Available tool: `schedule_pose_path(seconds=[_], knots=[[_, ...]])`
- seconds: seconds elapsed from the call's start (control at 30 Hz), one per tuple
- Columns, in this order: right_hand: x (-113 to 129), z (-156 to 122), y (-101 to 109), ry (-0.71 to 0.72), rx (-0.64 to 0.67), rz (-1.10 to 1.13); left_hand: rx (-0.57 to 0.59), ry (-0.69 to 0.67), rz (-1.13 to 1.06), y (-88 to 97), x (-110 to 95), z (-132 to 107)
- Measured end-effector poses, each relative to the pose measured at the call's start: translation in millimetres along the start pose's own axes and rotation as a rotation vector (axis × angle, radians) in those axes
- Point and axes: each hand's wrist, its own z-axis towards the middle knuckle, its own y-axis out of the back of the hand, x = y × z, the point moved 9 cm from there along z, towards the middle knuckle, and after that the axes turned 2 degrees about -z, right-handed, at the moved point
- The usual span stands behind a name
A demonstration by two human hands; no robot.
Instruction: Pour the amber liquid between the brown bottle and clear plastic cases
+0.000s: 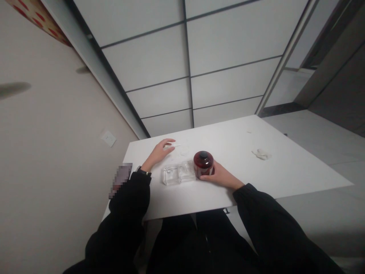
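A dark red, rounded jar or bottle (203,160) with a black top stands upright on the white table (228,146). My right hand (218,175) wraps round its right side, with the thumb across the front. Immediately left of it sit clear, glass-like square containers (171,176), side by side. Behind these, my left hand (160,153) hovers over the table with fingers and thumb apart and nothing visible between them. Close to its fingertips lies a faint transparent piece (181,150), too indistinct to name.
A crumpled white tissue (261,154) lies to the right on the table. At the left edge is a blurred-out rectangular object (122,177). The wall with a socket (109,139) borders the left, and white panelled doors (228,45) stand behind the table.
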Motion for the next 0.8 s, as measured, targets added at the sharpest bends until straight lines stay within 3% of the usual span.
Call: schedule_pose_path(seconds=[0.13,0.27,0.43,0.8], knots=[[-1.0,0.3,-0.8,0.016,0.008,0.011,0.337,-0.082,0.003,-29.5,-59.4,-51.7],[-6.3,-0.5,-2.2,-0.011,0.014,0.03,0.33,-0.094,0.229,-42.7,-83.7,-76.8],[-5.9,-0.9,-3.0,-0.012,0.017,0.027,0.237,-0.111,0.392,-57.5,-84.0,-75.8],[-4.2,-0.1,-0.3,-0.006,-0.012,-0.005,0.104,-0.117,0.296,-58.2,-64.7,-73.2]])
